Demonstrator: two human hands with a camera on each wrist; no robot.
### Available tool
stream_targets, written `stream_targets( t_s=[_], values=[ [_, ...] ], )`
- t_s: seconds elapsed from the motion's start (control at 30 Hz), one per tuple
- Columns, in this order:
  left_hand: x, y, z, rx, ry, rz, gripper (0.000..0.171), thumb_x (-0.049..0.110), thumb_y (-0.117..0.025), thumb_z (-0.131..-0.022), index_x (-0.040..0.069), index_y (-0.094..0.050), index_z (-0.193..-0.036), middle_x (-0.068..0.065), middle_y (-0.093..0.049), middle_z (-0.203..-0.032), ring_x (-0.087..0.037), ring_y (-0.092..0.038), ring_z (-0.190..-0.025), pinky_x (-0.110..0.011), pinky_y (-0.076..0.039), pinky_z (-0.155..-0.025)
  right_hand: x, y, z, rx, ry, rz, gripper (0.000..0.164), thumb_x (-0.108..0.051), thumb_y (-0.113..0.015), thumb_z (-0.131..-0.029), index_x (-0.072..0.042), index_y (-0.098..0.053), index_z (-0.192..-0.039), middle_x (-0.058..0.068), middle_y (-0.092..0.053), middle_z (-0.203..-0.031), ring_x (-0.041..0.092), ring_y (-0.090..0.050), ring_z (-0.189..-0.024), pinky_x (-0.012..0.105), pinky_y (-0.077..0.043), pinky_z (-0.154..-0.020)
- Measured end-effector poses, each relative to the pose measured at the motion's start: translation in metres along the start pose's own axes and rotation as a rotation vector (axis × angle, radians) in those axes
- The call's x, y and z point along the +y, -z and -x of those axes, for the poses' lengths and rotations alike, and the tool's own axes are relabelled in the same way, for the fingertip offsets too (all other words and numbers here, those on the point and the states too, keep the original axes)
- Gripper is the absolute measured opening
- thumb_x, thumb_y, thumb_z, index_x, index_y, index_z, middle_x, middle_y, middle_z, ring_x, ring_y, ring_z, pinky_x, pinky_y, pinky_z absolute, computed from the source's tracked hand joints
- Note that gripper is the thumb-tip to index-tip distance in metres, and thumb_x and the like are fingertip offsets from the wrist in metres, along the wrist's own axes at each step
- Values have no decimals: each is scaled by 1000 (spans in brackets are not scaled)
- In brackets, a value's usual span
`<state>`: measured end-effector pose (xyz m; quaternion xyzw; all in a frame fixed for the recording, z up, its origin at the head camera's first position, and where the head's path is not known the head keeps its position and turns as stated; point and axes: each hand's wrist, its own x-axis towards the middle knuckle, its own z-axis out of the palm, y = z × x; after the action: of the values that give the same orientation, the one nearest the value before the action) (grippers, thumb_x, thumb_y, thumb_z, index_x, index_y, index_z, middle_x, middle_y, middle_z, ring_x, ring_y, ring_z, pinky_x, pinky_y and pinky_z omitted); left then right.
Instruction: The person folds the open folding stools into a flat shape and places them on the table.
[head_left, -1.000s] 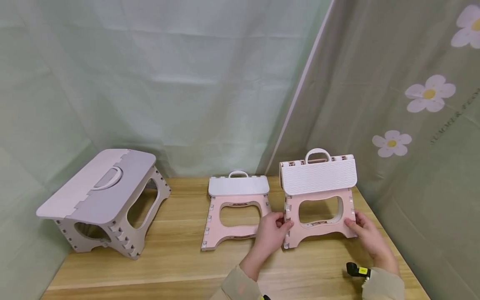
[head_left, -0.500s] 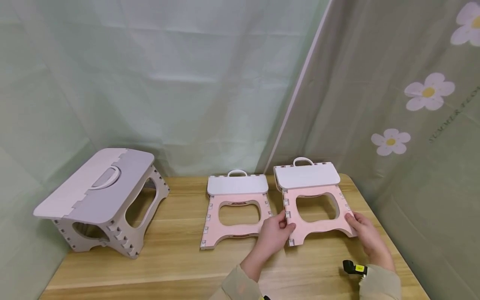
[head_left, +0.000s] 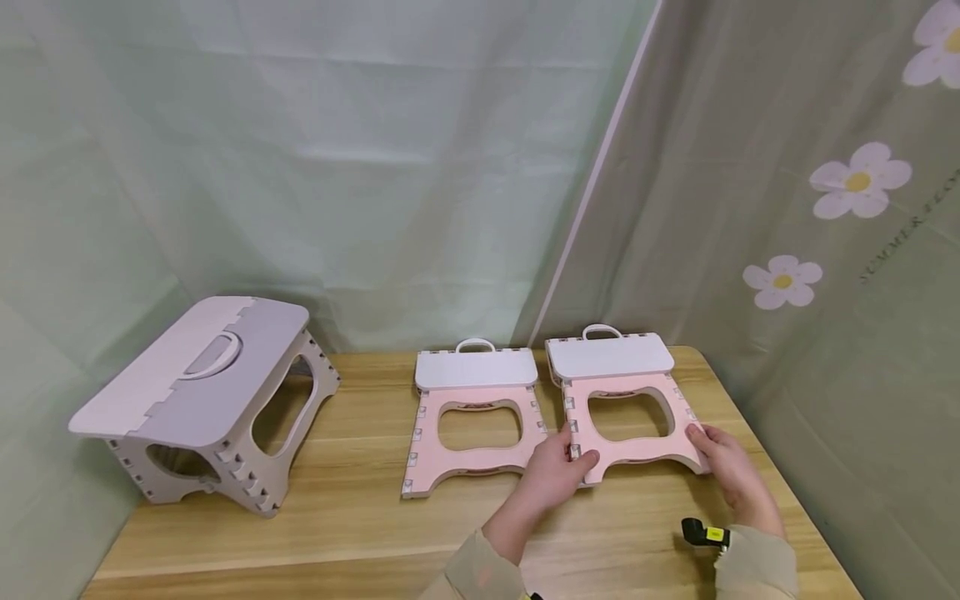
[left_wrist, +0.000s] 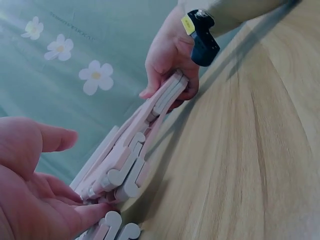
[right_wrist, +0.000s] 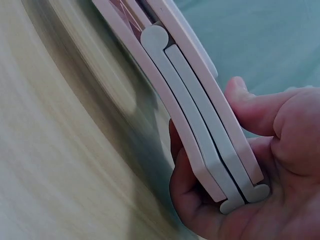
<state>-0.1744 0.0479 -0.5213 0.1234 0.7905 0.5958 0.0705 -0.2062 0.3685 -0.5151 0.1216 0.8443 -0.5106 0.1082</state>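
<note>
My right hand [head_left: 737, 473] grips the lower right leg of a folded pink-and-white step stool [head_left: 628, 451], thumb on top and fingers curled beneath. In the right wrist view that edge of the stool [right_wrist: 192, 107] stands raised off the wood. My left hand [head_left: 553, 472] is at the lower left leg; in the left wrist view its fairly straight fingers [left_wrist: 90, 214] touch the stool's edge from below, while the thumb stands apart from it. A second folded pink-and-white stool [head_left: 474, 460] lies just left of the first, partly behind my left hand.
An unfolded grey-and-white folding stool [head_left: 191, 367] stands on its legs at the left of the wooden table [head_left: 322, 542]. Green curtains with daisies [head_left: 860, 180] hang behind and to the right. A black wrist camera [head_left: 703, 533] sits at my right sleeve.
The held stool has tilted back and come down toward the table, its handle end sinking and shifting left. Both hands have moved slightly with it. The other two stools have stayed put.
</note>
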Motion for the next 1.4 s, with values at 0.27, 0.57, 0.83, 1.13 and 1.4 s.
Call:
stream_targets(
  t_s=[0.27, 0.57, 0.83, 1.13, 1.4],
  values=[
    [6, -2, 3, -9, 61, -30, 77, 35, -71, -103, -13, -41, -156, -27, -54, -153, -39, -51, -142, -52, -45, -113, -1, -3, -1, 16, -9, 33, 84, -49, -41, -115, 23, -25, -155, 25, -62, -127, 7, -56, -96, 20, -43, -86],
    [9, -5, 3, -12, 88, 2, 77, 36, -70, -104, -15, -41, -154, -31, -45, -159, -46, -41, -149, -56, -35, -120, 0, -2, -1, 10, -10, 30, 83, -48, -40, -115, 24, -25, -154, 12, -66, -116, 7, -57, -95, 19, -43, -85],
    [8, -10, 5, -1, 110, 22, 79, 35, -73, -101, -13, -41, -155, -34, -38, -162, -51, -34, -151, -61, -29, -122, -1, -4, -2, 18, -18, 33, 85, -50, -38, -115, 24, -24, -154, 20, -62, -122, 11, -56, -100, 30, -40, -96],
    [11, -14, 8, -31, 132, 72, 83, 36, -71, -102, -13, -36, -158, -33, -23, -169, -50, -24, -156, -60, -24, -124, 2, -6, -4, 7, -40, 30, 89, -53, -36, -115, 25, -20, -154, 38, -48, -140, 42, -48, -125, 55, -32, -113],
    [14, -16, 8, -23, 142, 70, 83, 37, -70, -102, -13, -36, -159, -36, -18, -169, -52, -22, -155, -61, -24, -124, 2, -5, -3, 32, -68, 45, 97, -61, -45, -110, 20, -22, -158, 41, -29, -159, 48, -34, -139, 62, -21, -121]
  ],
)
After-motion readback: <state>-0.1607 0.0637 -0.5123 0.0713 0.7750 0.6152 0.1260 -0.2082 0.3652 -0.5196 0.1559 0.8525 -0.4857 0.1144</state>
